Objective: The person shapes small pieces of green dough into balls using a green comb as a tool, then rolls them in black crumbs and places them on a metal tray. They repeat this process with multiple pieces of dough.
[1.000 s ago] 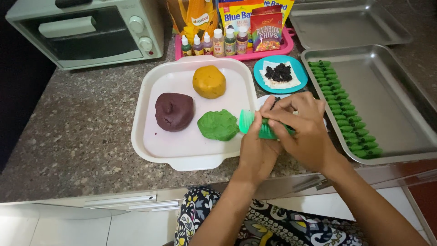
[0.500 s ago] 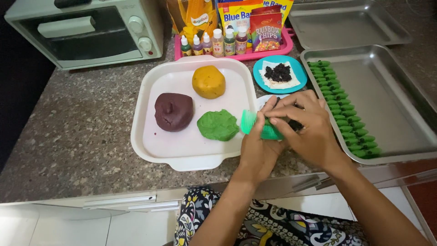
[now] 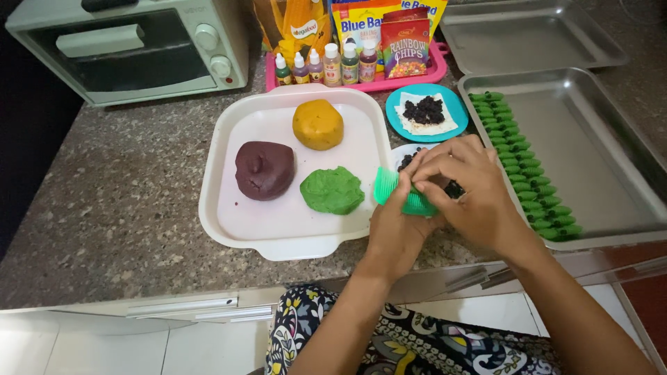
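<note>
My left hand [image 3: 394,229] grips a small green ridged plastic comb-like tool [image 3: 390,189] just right of the white tray [image 3: 229,215]. My right hand [image 3: 471,194] lies over the tool, fingertips pressing on its top; what is under them is hidden. On the tray sit three dough balls: green [image 3: 332,190], dark brown [image 3: 264,169] and orange [image 3: 317,124]. A small white dish with dark bits [image 3: 406,157] is partly covered by my hands. Two rows of small green ridged dough pieces [image 3: 524,167] line the left side of a metal baking pan [image 3: 597,167].
A teal plate with dark bits on white paper [image 3: 425,112] stands behind my hands. A pink tray with small colouring bottles and packets [image 3: 361,62] is at the back, a pale green toaster oven [image 3: 132,48] at back left, a second metal pan [image 3: 528,31] at back right.
My hands have shifted slightly, the right hand's fingers closing further over the green tool. The dough balls and pans have not moved.
</note>
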